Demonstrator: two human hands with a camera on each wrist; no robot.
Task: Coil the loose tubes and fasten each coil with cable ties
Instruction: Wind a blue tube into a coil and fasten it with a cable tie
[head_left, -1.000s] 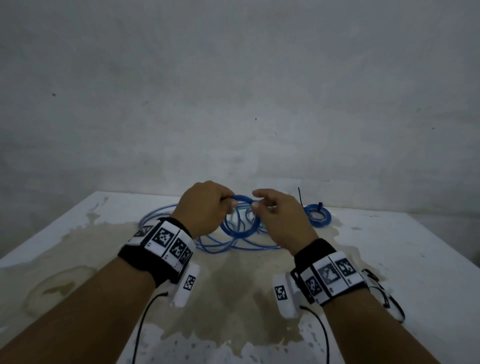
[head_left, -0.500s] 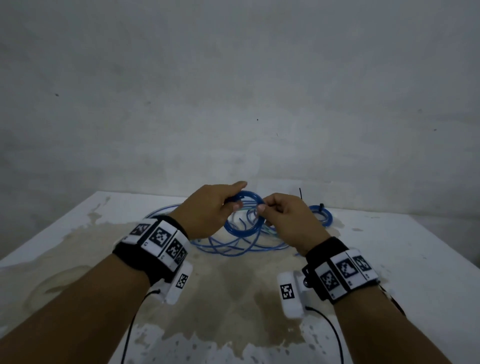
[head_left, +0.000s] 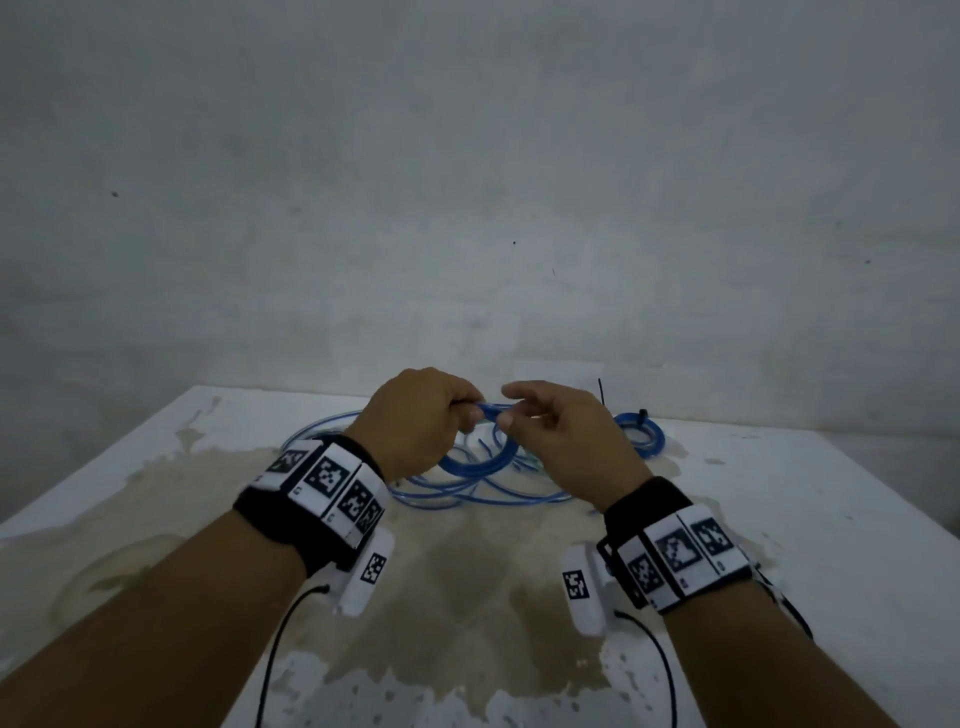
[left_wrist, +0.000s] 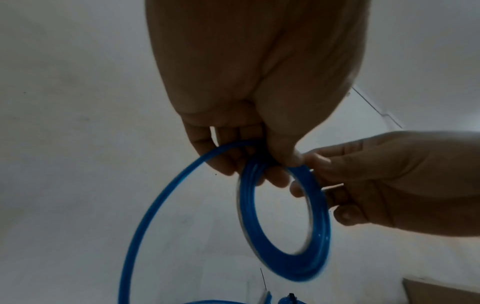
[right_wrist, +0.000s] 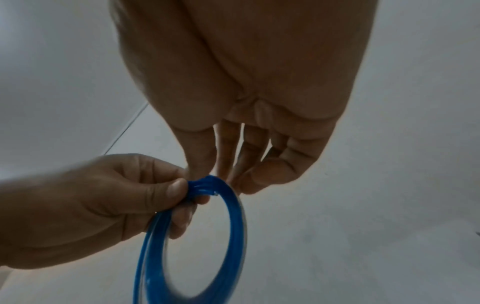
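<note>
A small coil of blue tube (head_left: 483, 457) hangs between my hands above the stained white table (head_left: 779, 493). My left hand (head_left: 467, 411) grips the coil's top (left_wrist: 283, 236) between thumb and curled fingers. My right hand (head_left: 511, 413) pinches the same top from the right, thumb and fingertips on the coil (right_wrist: 235, 236). One loose strand (left_wrist: 155, 205) loops away from the left hand and down. More loose blue tube (head_left: 467, 491) lies in tangled loops on the table under the hands.
A tied blue coil (head_left: 641, 434) with a black cable tie lies at the back right, and a black cable tie end (head_left: 601, 396) sticks up beside it. The grey wall stands just behind the table's far edge. Thin black cables hang from both wrist cameras.
Both hands have closed in on the top of the coil. The right hand has shifted its pinch up next to the left thumb. The right forearm has swung outward.
</note>
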